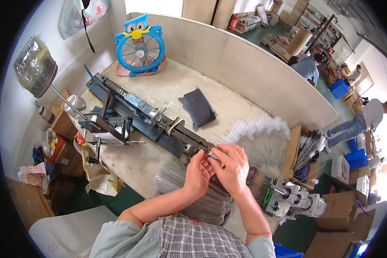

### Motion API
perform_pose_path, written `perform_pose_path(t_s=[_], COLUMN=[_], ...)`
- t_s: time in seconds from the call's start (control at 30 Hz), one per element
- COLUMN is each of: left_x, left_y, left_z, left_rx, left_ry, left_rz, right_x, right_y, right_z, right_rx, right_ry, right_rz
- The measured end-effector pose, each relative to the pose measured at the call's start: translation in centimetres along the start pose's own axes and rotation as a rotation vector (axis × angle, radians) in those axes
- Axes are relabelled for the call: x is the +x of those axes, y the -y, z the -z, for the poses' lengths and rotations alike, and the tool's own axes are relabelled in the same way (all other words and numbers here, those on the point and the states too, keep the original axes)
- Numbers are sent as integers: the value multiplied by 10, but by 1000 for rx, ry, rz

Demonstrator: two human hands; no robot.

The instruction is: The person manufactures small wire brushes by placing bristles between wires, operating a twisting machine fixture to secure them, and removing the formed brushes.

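Observation:
Both hands meet at the near end of a long dark metal machine lying across the table. My left hand is closed, its thumb and fingers pinched against the machine's end. Beside it, my right hand pinches with thumb and forefinger at the same spot. A small silvery bit shows between the fingertips, too small to name. Under my wrists lies a thick bundle of thin grey wires. Just past my right hand spreads a pile of thin wires with white ends.
A dark phone-like slab lies on the table behind the machine. A blue owl-shaped fan stands at the back. At right are a motor unit and a cardboard box of wires. A lamp-like arm rises at left. People are farther off.

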State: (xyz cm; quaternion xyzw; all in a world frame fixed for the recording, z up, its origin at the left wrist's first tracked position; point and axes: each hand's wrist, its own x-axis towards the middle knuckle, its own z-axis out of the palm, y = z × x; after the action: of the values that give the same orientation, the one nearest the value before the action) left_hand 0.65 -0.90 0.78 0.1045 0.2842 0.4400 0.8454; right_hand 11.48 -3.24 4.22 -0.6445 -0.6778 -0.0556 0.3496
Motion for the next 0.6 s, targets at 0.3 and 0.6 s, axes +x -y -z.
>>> perform_pose_path(t_s=[0.3, 0.6], left_x=[-2, 1], left_y=[-2, 0], left_z=[8, 3], left_rx=[15, 36], left_ry=[118, 17], left_rz=[-6, -38], right_x=[0, -4], right_y=[11, 6], right_z=[-8, 0], right_rx=[-76, -60], right_ry=[-112, -81], right_rz=[-39, -17])
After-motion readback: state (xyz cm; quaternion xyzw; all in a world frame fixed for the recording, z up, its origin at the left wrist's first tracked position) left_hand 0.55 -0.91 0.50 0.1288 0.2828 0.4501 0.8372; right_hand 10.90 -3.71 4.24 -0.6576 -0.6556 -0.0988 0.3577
